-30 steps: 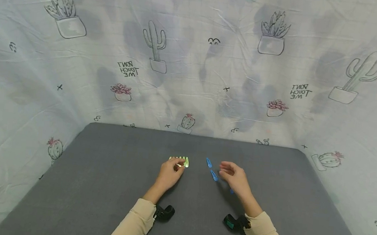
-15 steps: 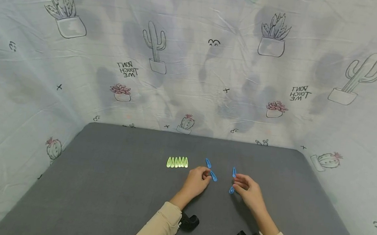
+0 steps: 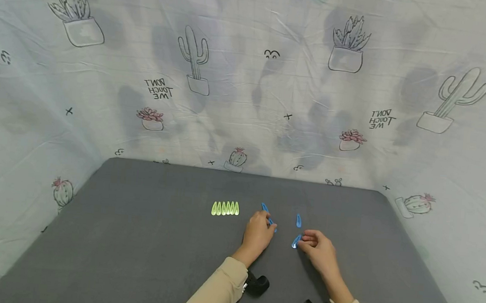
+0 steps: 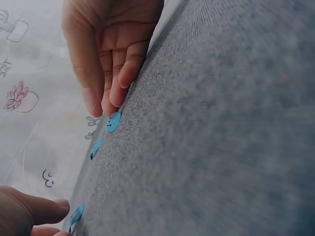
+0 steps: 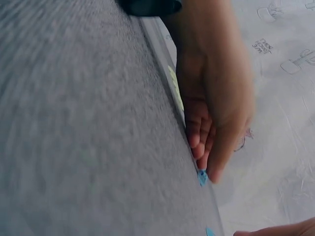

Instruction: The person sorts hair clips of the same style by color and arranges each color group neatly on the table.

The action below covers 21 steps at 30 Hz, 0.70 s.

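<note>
Right hand (image 3: 319, 252), released, fingers loosely bent, has its fingertips beside a blue hair clip (image 3: 295, 243). Left hand (image 3: 258, 232) arches over a second clip (image 5: 202, 178); whether it pinches, I cannot tell. Beyond lie a third clip (image 3: 299, 220), six yellow-green clips (image 3: 225, 208) and a fourth clip (image 3: 264, 206).

Far-L blue clip (image 3: 265, 207): teardrop snap type, slanted, narrow end far & L; near end partly behind L hand (image 3: 258, 233). Near-L blue clip (image 3: 270, 221): similar slant, betw. L thumb & index, grip unclear. Far-R blue clip (image 3: 299, 220): approx. straight, narrow end far. Near-R blue clip (image 3: 296, 242): tilted, narrow end far & R, at R hand (image 3: 321, 254) fingertips; pinch unclear. 6 yel-grn clips (image 3: 225, 208): side-by-side row, L of blues, narrow ends far.
</note>
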Tool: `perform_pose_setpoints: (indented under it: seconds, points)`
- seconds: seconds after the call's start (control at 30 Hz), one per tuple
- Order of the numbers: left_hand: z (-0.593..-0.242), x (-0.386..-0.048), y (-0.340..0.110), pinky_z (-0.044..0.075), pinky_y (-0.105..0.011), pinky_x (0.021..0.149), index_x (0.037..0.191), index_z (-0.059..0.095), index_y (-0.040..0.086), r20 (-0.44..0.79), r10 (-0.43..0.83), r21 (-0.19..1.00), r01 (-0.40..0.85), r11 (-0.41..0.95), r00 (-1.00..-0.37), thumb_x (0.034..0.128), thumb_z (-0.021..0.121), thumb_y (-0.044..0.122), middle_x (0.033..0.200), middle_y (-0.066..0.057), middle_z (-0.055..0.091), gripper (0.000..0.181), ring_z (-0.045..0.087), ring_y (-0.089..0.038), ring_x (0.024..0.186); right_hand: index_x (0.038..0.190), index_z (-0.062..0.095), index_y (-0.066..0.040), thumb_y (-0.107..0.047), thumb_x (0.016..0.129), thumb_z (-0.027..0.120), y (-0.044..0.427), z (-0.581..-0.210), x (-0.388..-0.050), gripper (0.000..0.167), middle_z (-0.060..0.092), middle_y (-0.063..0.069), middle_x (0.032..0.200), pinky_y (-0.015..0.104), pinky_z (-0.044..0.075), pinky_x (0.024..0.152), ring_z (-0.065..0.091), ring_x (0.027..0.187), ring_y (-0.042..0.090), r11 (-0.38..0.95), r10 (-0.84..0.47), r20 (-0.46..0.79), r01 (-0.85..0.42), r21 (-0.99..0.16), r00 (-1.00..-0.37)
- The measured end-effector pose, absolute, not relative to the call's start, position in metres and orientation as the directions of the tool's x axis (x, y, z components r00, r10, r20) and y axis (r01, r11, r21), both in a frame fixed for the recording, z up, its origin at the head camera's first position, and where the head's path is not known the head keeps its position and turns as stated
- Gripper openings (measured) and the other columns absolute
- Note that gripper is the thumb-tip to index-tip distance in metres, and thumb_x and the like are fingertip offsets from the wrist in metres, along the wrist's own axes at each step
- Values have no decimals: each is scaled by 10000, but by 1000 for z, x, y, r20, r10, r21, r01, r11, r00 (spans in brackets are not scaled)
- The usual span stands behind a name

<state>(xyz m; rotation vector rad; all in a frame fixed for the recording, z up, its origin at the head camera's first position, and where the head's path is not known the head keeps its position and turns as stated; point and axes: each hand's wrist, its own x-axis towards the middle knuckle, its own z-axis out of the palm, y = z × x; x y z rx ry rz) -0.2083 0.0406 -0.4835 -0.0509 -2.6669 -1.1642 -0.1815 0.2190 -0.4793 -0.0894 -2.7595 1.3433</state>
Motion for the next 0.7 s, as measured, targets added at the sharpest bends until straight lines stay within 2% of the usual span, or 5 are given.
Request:
perform_pose_setpoints:
  seconds: [0.2, 0.43, 0.7]
  points:
    - [-482, -213, 46, 507, -356, 636, 1034, 648, 2, 219, -85, 675, 88, 732, -972, 801, 759, 173, 858, -102, 610, 309, 623, -252, 744, 1027, 652, 22, -199, 798, 754, 213, -479, -184, 334, 669, 85, 858, 274, 462, 641, 604, 717, 141, 707, 99, 81, 13, -707, -992]
    - [-479, -215, 44, 512, -379, 625, 965, 643, -10, 206, -84, 665, 76, 743, -975, 761, 787, 125, 813, -116, 614, 283, 630, -285, 721, 918, 646, 50, -151, 766, 764, 203, -472, -188, 279, 652, 86, 744, 377, 474, 649, 613, 655, 193, 767, 101, 104, 11, -642, -989]
    - [-474, -218, 41, 525, -347, 609, 953, 712, 6, 176, -89, 660, 51, 750, -980, 752, 786, 100, 830, -113, 673, 234, 653, -259, 709, 992, 675, 58, -99, 762, 750, 203, -469, -192, 289, 664, 82, 771, 342, 477, 614, 603, 686, 201, 747, 106, 40, 53, -663, -994]
